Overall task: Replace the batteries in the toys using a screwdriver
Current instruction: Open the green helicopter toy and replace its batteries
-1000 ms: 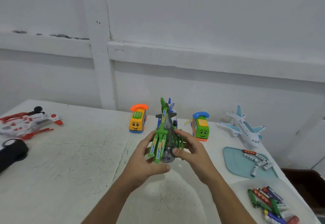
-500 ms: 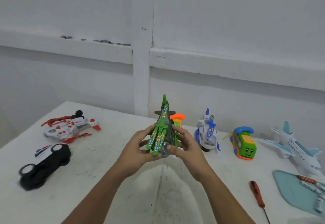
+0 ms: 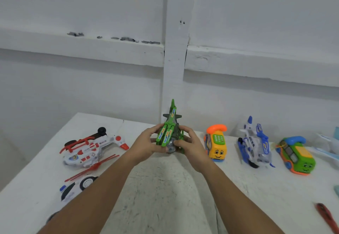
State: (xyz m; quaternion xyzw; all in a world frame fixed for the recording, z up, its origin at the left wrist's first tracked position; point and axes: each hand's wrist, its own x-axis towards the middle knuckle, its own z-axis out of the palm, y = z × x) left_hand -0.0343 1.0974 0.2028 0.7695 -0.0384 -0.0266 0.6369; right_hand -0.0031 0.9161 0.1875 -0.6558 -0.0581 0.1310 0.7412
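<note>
A green toy jet [image 3: 169,129] with folded wings is held above the white table [image 3: 165,187], tail pointing up and away. My left hand [image 3: 146,144] grips its left side, fingers curled over the wing. My right hand [image 3: 190,145] grips its right side, thumb near the grey nose. A red-handled screwdriver [image 3: 325,217] lies at the lower right edge of the view, partly cut off.
Along the table's back stand a yellow phone-bus toy [image 3: 216,145], a blue-and-white jet [image 3: 255,145] and a green phone-bus toy [image 3: 296,155]. On the left lie a white-and-red helicopter [image 3: 89,150] and a black-and-white car [image 3: 77,188]. A white wall rises behind.
The view has swung left, so the toys on the right slid further right and the battery tray left the frame. Both hands carried the green jet leftward and kept their grip.
</note>
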